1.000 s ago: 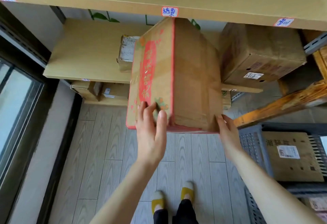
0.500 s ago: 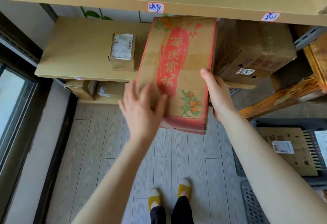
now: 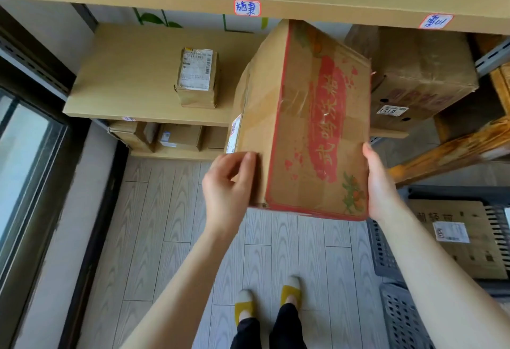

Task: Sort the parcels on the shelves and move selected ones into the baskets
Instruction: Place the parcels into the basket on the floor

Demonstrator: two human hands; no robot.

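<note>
I hold a large cardboard box with red print (image 3: 303,128) in front of the middle shelf (image 3: 132,94), tilted, its printed face toward me and a white label on its left side. My left hand (image 3: 229,186) grips its lower left corner. My right hand (image 3: 382,183) presses flat against its right side. A grey basket (image 3: 386,243) at the lower right holds a flat brown parcel (image 3: 463,238) with a white label.
A small labelled parcel (image 3: 197,76) stands on the middle shelf. A big brown box marked 0151 (image 3: 419,78) sits to the right of it. Several small boxes (image 3: 168,136) lie on the lower shelf. A second grey basket (image 3: 403,318) and a window (image 3: 22,155) flank me.
The red-print box has been turned in my hands, so its plain side and label now show on the left. My left hand shifted to the corner; my right hand slid lower along the side.
</note>
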